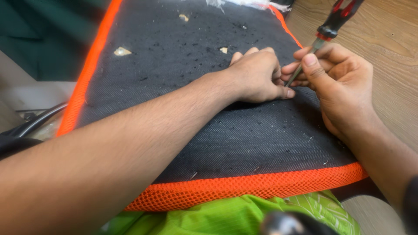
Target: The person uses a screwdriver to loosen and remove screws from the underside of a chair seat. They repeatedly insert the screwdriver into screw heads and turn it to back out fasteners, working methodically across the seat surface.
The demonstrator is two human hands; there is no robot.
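Note:
A black fabric-covered cushion panel (183, 56) with an orange mesh border lies upside down across my lap. My left hand (257, 76) presses flat on the black fabric near its right side, fingers curled together. My right hand (337, 82) grips the metal shaft of a screwdriver (327, 30) with a red and black handle that points up and to the right. The tool's tip goes down between the two hands and is hidden by my fingers. The hands touch at the fingertips.
Small pale scraps (122, 52) and dark specks lie scattered over the fabric. A wooden floor (392, 39) runs along the right. Green cloth (226, 217) shows below the orange edge. A black cable (39, 119) curves at the left.

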